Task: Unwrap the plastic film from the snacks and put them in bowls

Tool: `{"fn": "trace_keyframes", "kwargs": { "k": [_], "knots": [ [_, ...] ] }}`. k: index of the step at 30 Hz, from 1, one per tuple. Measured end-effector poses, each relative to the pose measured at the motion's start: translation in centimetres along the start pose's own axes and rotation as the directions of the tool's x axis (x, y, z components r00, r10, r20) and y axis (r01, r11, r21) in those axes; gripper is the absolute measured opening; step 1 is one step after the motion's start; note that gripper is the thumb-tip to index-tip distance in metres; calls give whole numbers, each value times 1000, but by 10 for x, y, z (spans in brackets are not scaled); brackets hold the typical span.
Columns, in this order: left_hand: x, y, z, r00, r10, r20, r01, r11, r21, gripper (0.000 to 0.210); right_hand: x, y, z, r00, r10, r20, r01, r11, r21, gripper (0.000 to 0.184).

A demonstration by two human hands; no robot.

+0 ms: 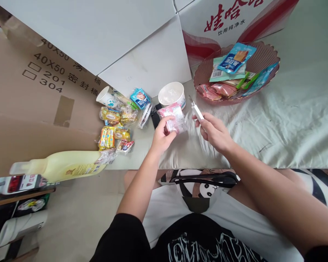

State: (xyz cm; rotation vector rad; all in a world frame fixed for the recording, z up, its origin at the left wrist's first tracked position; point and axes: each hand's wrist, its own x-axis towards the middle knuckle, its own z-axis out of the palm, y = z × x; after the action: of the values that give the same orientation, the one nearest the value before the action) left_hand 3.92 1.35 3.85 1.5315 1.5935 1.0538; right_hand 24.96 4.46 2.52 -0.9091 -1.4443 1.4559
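Between the thumb and fingers of my left hand [163,137] is a pink-and-white plastic snack packet [175,120]. My right hand [214,131] is closed around a white utility knife [197,111], its blade pointing up and away from me, a little right of the packet and apart from it. Just behind the packet stands a white paper bowl [171,94], with what looks like clear plastic inside. Beyond my right hand, a ribbed pinkish fruit plate [265,54] bears several snack packets, among them a blue one [236,58].
Left of my left hand lie several wrapped snacks [110,116] and a paper cup [106,97] on its side. A pale yellow bottle [73,163] lies at the table's left edge. White boxes [150,54] and a brown carton [43,105] stand behind and left.
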Motion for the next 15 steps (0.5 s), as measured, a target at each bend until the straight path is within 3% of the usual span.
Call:
{"fn": "trace_keyframes", "kwargs": {
  "k": [2,4,7,11,15],
  "knots": [
    [1,-1,-8,997,80,0,-79,992,98,39,-2,-3,1,982,176,68,-183,976,117,35],
    [2,1,-12,989,150,6,-148,967,207,33,-3,-7,4,952,257,166,-281,949,144,38],
    [0,6,-12,983,181,34,-182,929,322,30,-4,-8,8,950,255,183,-266,963,38,35],
    [0,11,-9,973,227,27,-223,915,337,30,-3,-2,10,967,205,152,-185,973,-135,28],
    [0,15,-9,976,218,12,-209,918,338,30,-2,-2,9,974,218,68,-208,970,-129,21]
  ]
}}
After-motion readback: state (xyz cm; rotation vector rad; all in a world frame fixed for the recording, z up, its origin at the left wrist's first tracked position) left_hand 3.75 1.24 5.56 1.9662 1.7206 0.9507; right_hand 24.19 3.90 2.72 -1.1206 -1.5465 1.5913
